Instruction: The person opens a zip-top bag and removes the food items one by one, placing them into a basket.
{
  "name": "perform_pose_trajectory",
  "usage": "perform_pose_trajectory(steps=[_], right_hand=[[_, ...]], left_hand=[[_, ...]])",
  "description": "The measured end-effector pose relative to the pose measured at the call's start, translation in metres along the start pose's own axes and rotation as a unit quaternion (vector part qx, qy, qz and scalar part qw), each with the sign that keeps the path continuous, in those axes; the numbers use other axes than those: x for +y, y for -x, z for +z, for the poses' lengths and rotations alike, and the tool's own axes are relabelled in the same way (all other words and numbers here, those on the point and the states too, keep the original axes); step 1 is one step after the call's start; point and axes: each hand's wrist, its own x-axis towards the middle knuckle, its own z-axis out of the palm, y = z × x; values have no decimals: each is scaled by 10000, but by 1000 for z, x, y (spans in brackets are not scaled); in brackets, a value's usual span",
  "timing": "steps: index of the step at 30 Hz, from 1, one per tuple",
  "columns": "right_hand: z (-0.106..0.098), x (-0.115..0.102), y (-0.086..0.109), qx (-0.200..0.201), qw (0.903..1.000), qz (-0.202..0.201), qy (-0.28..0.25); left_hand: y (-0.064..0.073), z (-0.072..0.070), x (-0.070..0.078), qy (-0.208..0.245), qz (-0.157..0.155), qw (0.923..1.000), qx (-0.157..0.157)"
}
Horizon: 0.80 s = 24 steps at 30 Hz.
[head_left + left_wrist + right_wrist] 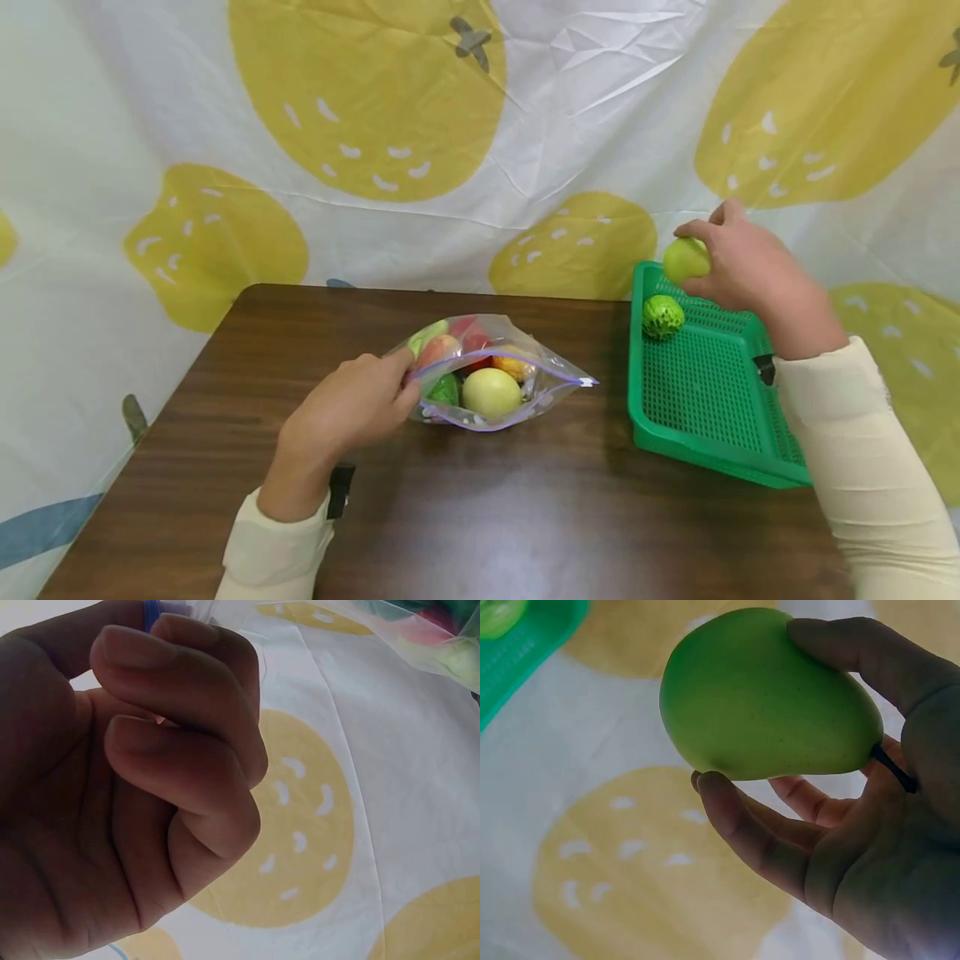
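A green pear [765,697] with a dark stem is gripped between the thumb and fingers of my right hand [750,267], raised over the far side of the green basket [637,392]. My left hand [348,408] pinches the left end of a clear zip bag [555,392] on the table. The bag's purple-edged mouth gapes, and a white slider sits at its right corner. Inside are a pale yellow round fruit [491,393], red fruit, an orange-yellow one and green pieces. In the left wrist view, curled fingers [187,765] hide most of the pinch.
A bumpy light-green fruit [663,317] lies in the basket's far left corner. The basket stands at the right of the brown wooden table [480,517]. Behind the table hangs a white cloth [570,125] printed with yellow fruit.
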Motion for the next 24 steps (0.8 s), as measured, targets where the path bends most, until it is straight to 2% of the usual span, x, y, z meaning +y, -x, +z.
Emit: perform_pose_trajectory(steps=[5,11,19,24], right_hand=[[12,30,-14,-354,9979,486,-232],[36,64,-25,-835,9911,954,-407],[65,93,-24,-1413,9820,1180,-419],[82,102,-25,-1541,9789,1244,-509]], left_hand=[[0,-2,1,-32,21,10000,33],[0,-4,1,-46,26,10000,-35],[2,-1,0,-11,41,10000,-24],[3,-2,0,-6,-2,10000,-59]])
